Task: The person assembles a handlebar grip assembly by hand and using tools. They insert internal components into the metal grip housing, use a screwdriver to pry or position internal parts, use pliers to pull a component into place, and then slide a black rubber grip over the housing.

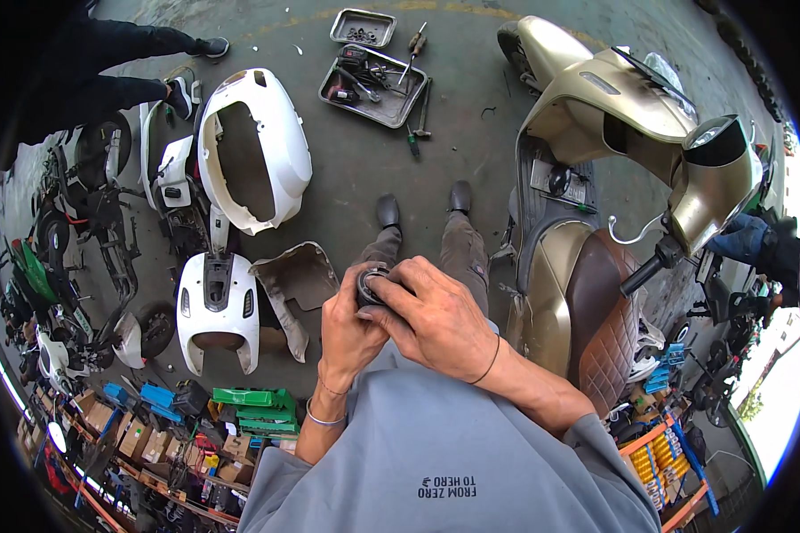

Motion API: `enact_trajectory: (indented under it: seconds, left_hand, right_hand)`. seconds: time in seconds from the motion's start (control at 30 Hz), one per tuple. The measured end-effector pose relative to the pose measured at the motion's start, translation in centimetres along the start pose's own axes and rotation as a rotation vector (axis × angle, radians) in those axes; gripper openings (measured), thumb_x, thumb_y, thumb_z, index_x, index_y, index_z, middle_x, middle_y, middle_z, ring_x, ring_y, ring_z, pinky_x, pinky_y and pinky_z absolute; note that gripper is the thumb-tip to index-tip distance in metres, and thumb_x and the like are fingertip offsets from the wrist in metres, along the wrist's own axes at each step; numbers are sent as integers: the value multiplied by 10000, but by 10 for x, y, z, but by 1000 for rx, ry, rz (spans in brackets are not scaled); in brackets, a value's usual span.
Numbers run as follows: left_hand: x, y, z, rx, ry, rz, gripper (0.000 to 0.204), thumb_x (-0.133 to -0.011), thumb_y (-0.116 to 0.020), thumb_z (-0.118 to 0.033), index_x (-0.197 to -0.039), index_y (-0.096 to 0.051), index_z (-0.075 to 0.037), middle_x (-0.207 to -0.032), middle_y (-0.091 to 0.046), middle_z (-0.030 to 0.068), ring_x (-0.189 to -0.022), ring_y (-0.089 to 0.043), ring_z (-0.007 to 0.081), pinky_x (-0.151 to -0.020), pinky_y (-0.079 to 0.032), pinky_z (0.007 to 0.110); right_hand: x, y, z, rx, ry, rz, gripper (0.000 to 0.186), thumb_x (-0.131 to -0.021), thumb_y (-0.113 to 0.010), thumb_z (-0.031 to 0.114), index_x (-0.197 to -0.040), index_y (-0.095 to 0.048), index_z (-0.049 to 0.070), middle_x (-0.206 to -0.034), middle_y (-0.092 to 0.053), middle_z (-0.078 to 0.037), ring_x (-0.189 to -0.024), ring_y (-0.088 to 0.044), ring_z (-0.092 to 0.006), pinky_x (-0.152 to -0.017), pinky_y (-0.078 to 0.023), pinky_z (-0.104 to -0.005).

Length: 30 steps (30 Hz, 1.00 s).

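Note:
Close in front of my chest, both hands meet on a small dark round part point(365, 289) with a ring-like rim; its exact kind I cannot make out. My left hand point(342, 324) is closed around it from the left and below. Over it from the right comes my right hand point(431, 311), its fingers bent and pressed against the part's top and side. Much of the part is hidden behind my fingers.
A gold scooter point(542, 293) with a brown seat stands at right. White body panels point(284, 160) lie at left, near a brown-grey panel point(295, 275). Ahead on the floor are a tool tray point(391, 111), a smaller tray point(364, 43) and a hammer point(424, 115). Another person's legs point(142, 67) show upper left.

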State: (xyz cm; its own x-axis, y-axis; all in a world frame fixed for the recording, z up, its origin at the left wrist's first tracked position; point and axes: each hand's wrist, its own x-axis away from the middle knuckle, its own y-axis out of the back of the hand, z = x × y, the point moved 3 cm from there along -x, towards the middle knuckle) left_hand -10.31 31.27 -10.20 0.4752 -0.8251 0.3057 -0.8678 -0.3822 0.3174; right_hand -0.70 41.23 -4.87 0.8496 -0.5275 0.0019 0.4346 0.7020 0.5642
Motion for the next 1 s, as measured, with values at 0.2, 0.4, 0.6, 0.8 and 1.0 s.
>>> enact_trajectory:
  seconds: [0.2, 0.4, 0.6, 0.8, 1.0]
  left_hand:
    - [-52, 21, -8, -370, -235, -90, 410, -694, -793, -125, -1051, -615, -28, -1037, -585, 132, -905, -610, 293, -808, -496, 374]
    - [-108, 27, 28, -119, 31, -294, 416, -813, -790, -247, -1145, -627, -57, -1034, -572, 105, -876, -587, 181, -730, -495, 325]
    - [-226, -20, 106, -174, 153, -345, 327, -778, -811, -200, -974, -630, -10, -899, -667, 82, -797, -650, 191, -750, -522, 315]
    - [-333, -93, 273, -378, 183, -322, 356, -728, -830, -146, -990, -632, -8, -980, -674, 115, -853, -668, 255, -750, -525, 345]
    - [-382, -119, 385, -304, 7, -354, 404, -677, -844, -91, -1017, -640, -16, -1149, -651, 140, -1019, -662, 292, -846, -542, 360]
  right_hand:
    - [-39, 35, -42, -235, -41, -89, 326, -836, -720, 127, -1128, -643, 5, -926, -644, -118, -817, -613, -226, -726, -501, -339]
    - [-106, 47, -238, -810, -756, -435, 263, -913, -656, 189, -1106, -667, 9, -875, -680, -63, -673, -575, -92, -585, -469, -243]
    - [-233, -15, -558, -170, -914, -315, 437, -842, -703, 301, -1163, -625, 15, -939, -692, -139, -838, -675, -291, -758, -545, -369]
    - [-375, -105, -779, 637, -485, 95, 521, -872, -622, 368, -1345, -513, 178, -1378, -470, -173, -1243, -499, -361, -1017, -444, -476]
    - [-488, -162, -922, 770, -41, 37, 612, -787, -535, 68, -1386, -460, 169, -1426, -453, -142, -1243, -493, -375, -1051, -429, -435]
